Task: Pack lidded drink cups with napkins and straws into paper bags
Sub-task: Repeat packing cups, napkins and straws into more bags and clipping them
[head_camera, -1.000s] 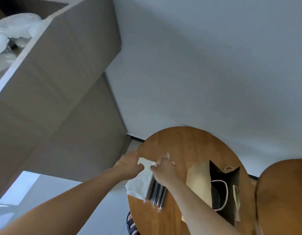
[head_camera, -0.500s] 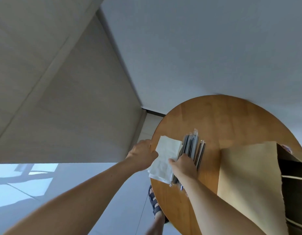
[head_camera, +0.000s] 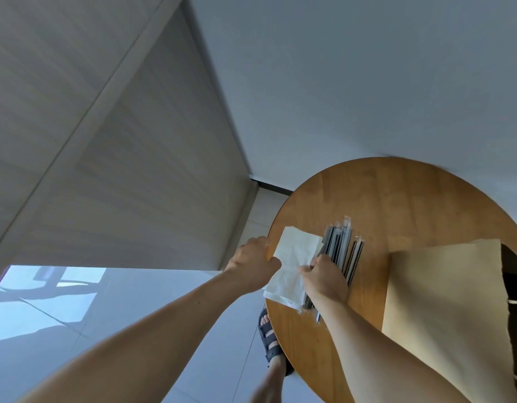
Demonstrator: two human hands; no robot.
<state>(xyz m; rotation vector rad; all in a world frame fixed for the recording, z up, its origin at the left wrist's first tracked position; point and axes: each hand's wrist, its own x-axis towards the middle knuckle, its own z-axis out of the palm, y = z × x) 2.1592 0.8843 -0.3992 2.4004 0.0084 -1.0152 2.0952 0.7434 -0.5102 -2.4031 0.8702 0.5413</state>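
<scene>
The left hand [head_camera: 251, 266] and right hand [head_camera: 325, 279] are pinching opposite edges of the napkins [head_camera: 292, 257] — straws [head_camera: 343, 251] lying alongside, pointing away, partly under the right hand.

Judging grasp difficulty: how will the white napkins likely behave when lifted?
Probably floppy: the napkins look thin and creased. Likely light, so sheets may separate; the left hand and right hand pinch opposite edges. Lying flat on the table, they shouldn't roll.
</scene>
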